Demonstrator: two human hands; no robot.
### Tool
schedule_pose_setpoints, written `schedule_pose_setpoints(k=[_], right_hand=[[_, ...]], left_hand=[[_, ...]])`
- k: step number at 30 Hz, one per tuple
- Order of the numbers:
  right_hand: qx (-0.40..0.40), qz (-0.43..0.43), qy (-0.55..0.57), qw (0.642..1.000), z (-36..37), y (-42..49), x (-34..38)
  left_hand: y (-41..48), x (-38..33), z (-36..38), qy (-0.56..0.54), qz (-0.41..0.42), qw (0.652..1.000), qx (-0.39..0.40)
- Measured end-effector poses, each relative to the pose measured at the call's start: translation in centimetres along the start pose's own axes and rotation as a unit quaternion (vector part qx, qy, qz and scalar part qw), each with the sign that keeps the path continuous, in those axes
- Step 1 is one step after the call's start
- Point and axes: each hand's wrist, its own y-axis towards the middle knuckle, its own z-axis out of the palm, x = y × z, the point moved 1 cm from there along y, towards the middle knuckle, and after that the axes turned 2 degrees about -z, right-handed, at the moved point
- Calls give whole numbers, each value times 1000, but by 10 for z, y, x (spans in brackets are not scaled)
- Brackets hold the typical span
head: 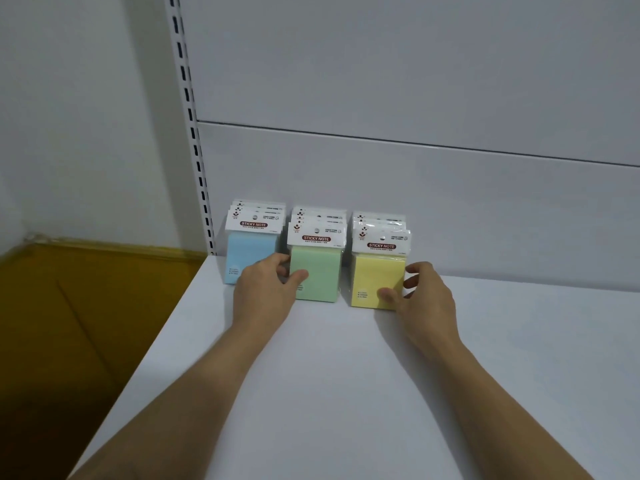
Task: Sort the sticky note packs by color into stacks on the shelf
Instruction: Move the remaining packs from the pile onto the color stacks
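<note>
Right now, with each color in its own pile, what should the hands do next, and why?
Probably a gentle push back to square the two held stacks. The left hand grips the green stack, the right hand grips the yellow stack, and with the blue stack each color already stands by itself on the shelf, so only tidying seems left.

We're watching three stacks sitting side by side on the shelf (346, 375): blue stack (250, 250) left, green stack (322, 271) middle, yellow stack (375, 275) right.

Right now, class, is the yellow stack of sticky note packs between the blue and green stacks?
No, the green sticky note stack stands in the middle, blue stack left, yellow stack right.
</note>
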Motion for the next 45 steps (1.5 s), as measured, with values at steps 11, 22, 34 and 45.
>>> schedule_pose_setpoints(k=[11,22,34,45], right_hand=[[0,-1,-29,1000,-2,-4,1],[-27,-83,-80,993,-21,-7,14],[10,-180,-239,954,-74,2,26],[-22,-132,-250,959,-164,7,-13]], left_hand=[[-2,-3,-8,37,4,999,7],[-20,-20,-19,134,139,980,47],[-19,-66,-9,242,261,929,104],[-24,-163,53,238,373,885,146]])
